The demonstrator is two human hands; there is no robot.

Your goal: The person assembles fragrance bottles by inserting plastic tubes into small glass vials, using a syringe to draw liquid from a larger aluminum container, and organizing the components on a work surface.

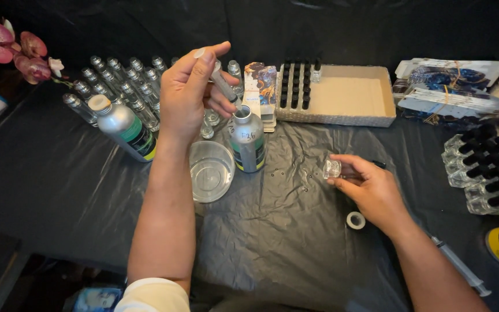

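Now | left fingers [206, 60] pinch syringe [224, 84] over bottle [247, 141] | right fingers [342, 173] hold vial [331, 168]

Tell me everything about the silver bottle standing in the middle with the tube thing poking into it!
The silver bottle looks like brushed metal, round, with sloping shoulders and a short open neck; no cap is on it. A green, white and black label wraps its body. It stands upright on the black plastic sheet, close beside a clear empty bowl. The left hand holds a clear syringe slanted down, its tip at the bottle's mouth. No hand touches the bottle itself.
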